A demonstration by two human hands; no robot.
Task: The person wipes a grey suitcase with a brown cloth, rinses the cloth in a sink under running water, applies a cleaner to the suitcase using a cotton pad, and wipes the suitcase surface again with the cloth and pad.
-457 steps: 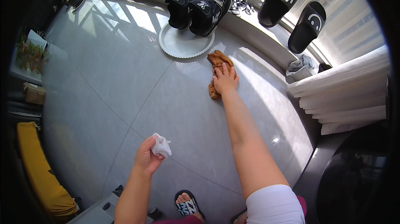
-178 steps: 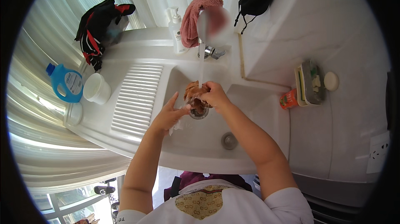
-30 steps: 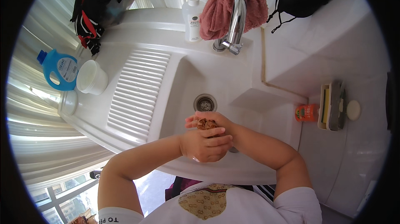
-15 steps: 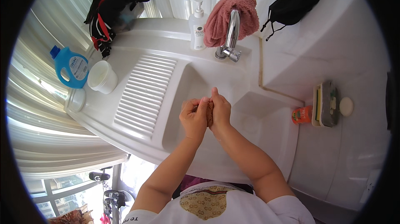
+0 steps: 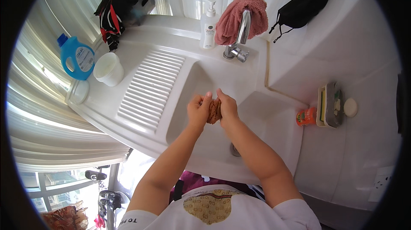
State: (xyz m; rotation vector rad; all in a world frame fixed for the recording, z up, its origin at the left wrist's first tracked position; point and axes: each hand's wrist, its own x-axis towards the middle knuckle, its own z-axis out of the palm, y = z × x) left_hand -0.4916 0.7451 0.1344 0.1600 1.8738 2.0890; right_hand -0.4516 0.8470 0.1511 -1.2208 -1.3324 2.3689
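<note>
Between my two hands, above the white sink basin, is a small bunched brown cloth with a crumpled surface. My left hand is closed against its left side, thumb pointing up. Pressed to its right side is my right hand, also closed, with its thumb up. The fingertips of both hands are partly hidden behind the cloth. Beyond them, a chrome faucet rises from the back of the sink, and a pink towel is draped over it.
A ribbed washboard adjoins the basin on the left. Farther left stand a white tub and a blue jug. A white pump bottle is beside the faucet. At right are an orange container and a soap bar. A dark drain shows below.
My hands have parted slightly, and more of the brown cloth shows between them. The view has shifted a little, and the drain now shows beside my right forearm.
</note>
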